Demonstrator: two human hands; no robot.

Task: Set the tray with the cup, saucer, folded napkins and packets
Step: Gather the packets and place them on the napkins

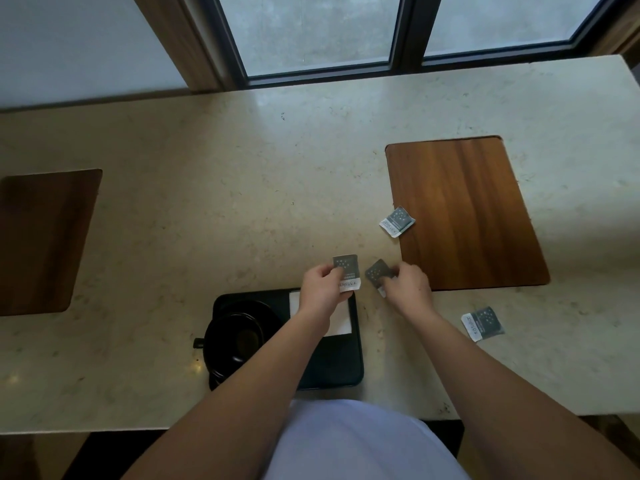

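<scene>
A black tray [341, 370] lies at the counter's near edge. On its left side a black cup [232, 339] stands on a black saucer [266, 311]. A white folded napkin [340, 318] lies on the tray's far right part, partly under my left arm. My left hand [320, 287] pinches a grey-and-white packet [347, 271] above the tray's far right corner. My right hand [408, 284] grips a second grey packet [377, 271] just right of the tray. Two more packets lie loose on the counter, one far right [397, 221] and one near right [482, 322].
The beige stone counter [207, 202] carries a wooden inlay panel [464, 213] at the right and another [41, 240] at the left edge. A dark-framed window [398, 32] rises behind the counter. My white clothing [353, 441] fills the bottom centre.
</scene>
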